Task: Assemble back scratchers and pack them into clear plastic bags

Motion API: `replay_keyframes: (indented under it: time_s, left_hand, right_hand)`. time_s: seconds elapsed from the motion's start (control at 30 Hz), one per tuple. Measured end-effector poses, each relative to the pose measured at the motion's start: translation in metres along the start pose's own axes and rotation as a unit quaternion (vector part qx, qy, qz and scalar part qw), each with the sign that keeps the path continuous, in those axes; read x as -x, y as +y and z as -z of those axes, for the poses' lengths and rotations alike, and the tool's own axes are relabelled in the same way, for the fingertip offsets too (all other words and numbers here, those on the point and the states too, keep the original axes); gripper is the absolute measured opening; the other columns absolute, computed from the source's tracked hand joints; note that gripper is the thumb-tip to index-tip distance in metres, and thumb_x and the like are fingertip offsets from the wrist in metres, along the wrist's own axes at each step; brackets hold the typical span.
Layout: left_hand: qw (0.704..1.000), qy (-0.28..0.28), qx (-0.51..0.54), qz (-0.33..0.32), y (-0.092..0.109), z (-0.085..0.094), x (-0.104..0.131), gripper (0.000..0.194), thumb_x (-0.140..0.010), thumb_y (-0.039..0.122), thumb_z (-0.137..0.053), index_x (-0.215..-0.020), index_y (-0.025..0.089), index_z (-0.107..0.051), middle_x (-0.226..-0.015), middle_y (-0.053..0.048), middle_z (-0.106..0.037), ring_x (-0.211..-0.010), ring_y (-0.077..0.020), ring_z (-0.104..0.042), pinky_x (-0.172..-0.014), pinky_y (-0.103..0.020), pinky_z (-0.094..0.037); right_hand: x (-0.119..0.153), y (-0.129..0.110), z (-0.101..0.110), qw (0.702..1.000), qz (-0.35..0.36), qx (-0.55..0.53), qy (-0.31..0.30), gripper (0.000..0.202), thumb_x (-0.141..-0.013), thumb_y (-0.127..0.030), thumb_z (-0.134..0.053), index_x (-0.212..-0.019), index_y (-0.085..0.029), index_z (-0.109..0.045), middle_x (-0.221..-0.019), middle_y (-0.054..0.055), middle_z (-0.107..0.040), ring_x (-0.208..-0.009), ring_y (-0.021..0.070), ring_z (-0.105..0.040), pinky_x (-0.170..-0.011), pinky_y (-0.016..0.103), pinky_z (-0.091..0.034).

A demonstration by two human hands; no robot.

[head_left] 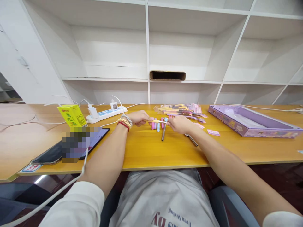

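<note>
Presently pinching the left end of a yellow stick (155, 121) in the left hand (141, 118), with thumb and fingers drawn together and hardly any gap between them. Closing the fingers of the right hand (179, 123) on the other end, where it thins to a slim metallic shaft. Holding it roughly level above the table (142, 157), well in from the near edge. Cannot tell just how the right fingertips meet the shaft, too small to make out.

Crowded close by with short coloured pieces (158, 126) in pink, purple and blue, and with a metal tube (163, 135) lying nearer the edge. Partly hiding some metal rods (193, 141) behind the right arm. Backed on the far side by a heap of slim wrapped items (177, 110). Flanked at the right by a pink card (213, 132), then by a shallow purple box (260, 131), taking up much of that end.

Hemmed in at the left by a tablet (98, 138) and a phone (48, 153), partly blurred, with a yellow-green carton (72, 116) just beyond. Crossed near the left arm by a white cable (86, 157). Bordered farther back by a power strip (106, 114) with plugs, then by white shelving (106, 78) bearing a cardboard box (167, 75).
</note>
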State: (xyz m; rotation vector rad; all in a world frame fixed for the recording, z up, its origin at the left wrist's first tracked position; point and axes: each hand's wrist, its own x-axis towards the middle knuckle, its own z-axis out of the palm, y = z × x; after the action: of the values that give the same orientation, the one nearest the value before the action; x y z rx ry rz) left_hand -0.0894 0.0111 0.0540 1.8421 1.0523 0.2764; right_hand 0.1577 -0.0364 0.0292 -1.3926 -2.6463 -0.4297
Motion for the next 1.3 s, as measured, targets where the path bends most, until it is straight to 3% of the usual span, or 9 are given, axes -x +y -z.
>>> replay_keyframes:
  time_s: [0.17, 0.3, 0.37, 0.47, 0.53, 0.7, 0.8, 1.0, 1.3]
  left_hand:
    - [0.996, -0.020, -0.079, 0.030, 0.008, 0.000, 0.004, 0.047, -0.071, 0.064, -0.057, -0.066, 0.017, -0.059, -0.042, 0.007, -0.020, -0.036, -0.0058, -0.014, -0.038, -0.023, -0.012]
    - [0.973, -0.008, -0.229, 0.037, 0.023, -0.016, 0.000, 0.056, -0.072, 0.071, -0.046, -0.063, 0.017, -0.060, -0.044, 0.002, -0.034, -0.037, -0.0082, -0.026, -0.041, -0.025, -0.021]
    - [0.939, 0.035, -0.341, 0.016, 0.031, -0.029, -0.004, 0.049, -0.071, 0.064, -0.051, -0.066, 0.017, -0.064, -0.050, -0.001, -0.046, -0.043, -0.0107, -0.039, -0.044, -0.026, -0.027]
    - [0.843, 0.182, -0.506, 0.033, 0.039, -0.049, -0.010, 0.030, -0.065, 0.043, -0.063, -0.072, 0.015, -0.068, -0.065, -0.009, -0.061, -0.059, -0.0186, -0.056, -0.053, -0.028, -0.036]
    - [0.788, 0.252, -0.560, 0.046, 0.041, -0.058, -0.013, 0.026, -0.064, 0.032, -0.062, -0.079, 0.013, -0.071, -0.074, -0.014, -0.065, -0.070, -0.0238, -0.062, -0.059, -0.030, -0.041]
    - [0.741, 0.314, -0.593, 0.023, 0.045, -0.067, -0.015, 0.029, -0.074, 0.021, -0.049, -0.089, 0.011, -0.072, -0.080, -0.018, -0.067, -0.082, -0.0290, -0.065, -0.068, -0.035, -0.045]
    - [0.730, 0.341, -0.593, 0.016, 0.046, -0.072, -0.017, 0.031, -0.079, 0.019, -0.044, -0.089, 0.011, -0.072, -0.079, -0.019, -0.067, -0.084, -0.0297, -0.065, -0.069, -0.036, -0.045]
    - [0.742, 0.353, -0.570, 0.016, 0.042, -0.084, -0.023, 0.032, -0.083, 0.017, -0.040, -0.086, 0.010, -0.071, -0.077, -0.020, -0.067, -0.082, -0.0294, -0.066, -0.067, -0.037, -0.044]
    - [0.745, 0.353, -0.566, 0.016, 0.040, -0.095, -0.031, 0.031, -0.085, 0.019, -0.040, -0.086, 0.011, -0.070, -0.078, -0.018, -0.068, -0.077, -0.0274, -0.066, -0.065, -0.035, -0.044]
  right_hand:
    - [-0.002, -0.022, -0.003, 0.999, -0.034, 0.021, -0.035, 0.045, -0.091, -0.046, -0.035, -0.108, -0.013, -0.060, -0.091, 0.015, -0.067, -0.084, 0.0251, -0.064, -0.072, 0.031, -0.044]
    - [-0.007, -0.018, -0.003, 0.989, -0.136, 0.038, -0.043, 0.031, -0.085, -0.032, -0.045, -0.098, -0.013, -0.066, -0.095, 0.017, -0.067, -0.090, 0.0267, -0.064, -0.076, 0.032, -0.046]
    - [-0.009, -0.012, -0.002, 0.981, -0.187, 0.040, -0.045, 0.029, -0.083, -0.026, -0.048, -0.099, -0.012, -0.068, -0.098, 0.019, -0.067, -0.093, 0.0271, -0.064, -0.079, 0.033, -0.046]
    - [-0.008, -0.005, 0.000, 0.974, -0.218, 0.035, -0.049, 0.031, -0.083, -0.025, -0.049, -0.104, -0.012, -0.068, -0.102, 0.020, -0.066, -0.098, 0.0270, -0.063, -0.084, 0.032, -0.045]
    - [-0.007, -0.005, 0.000, 0.973, -0.224, 0.029, -0.050, 0.032, -0.084, -0.026, -0.048, -0.106, -0.012, -0.068, -0.103, 0.020, -0.066, -0.099, 0.0264, -0.063, -0.085, 0.031, -0.045]
    - [-0.006, -0.008, 0.002, 0.967, -0.253, 0.017, -0.033, 0.034, -0.086, -0.027, -0.047, -0.108, -0.010, -0.067, -0.100, 0.020, -0.067, -0.098, 0.0259, -0.063, -0.085, 0.031, -0.045]
    - [-0.007, -0.009, 0.003, 0.966, -0.255, 0.010, -0.026, 0.033, -0.086, -0.026, -0.048, -0.108, -0.011, -0.067, -0.101, 0.020, -0.067, -0.098, 0.0259, -0.063, -0.084, 0.031, -0.045]
    - [-0.008, -0.009, 0.002, 0.967, -0.252, -0.006, -0.037, 0.034, -0.083, -0.024, -0.050, -0.110, -0.011, -0.066, -0.102, 0.019, -0.066, -0.098, 0.0245, -0.063, -0.085, 0.029, -0.045]
    - [-0.013, -0.006, -0.007, 0.975, -0.218, -0.018, -0.039, 0.028, -0.075, -0.017, -0.049, -0.095, -0.015, -0.069, -0.093, 0.016, -0.068, -0.088, 0.0267, -0.065, -0.071, 0.031, -0.049]
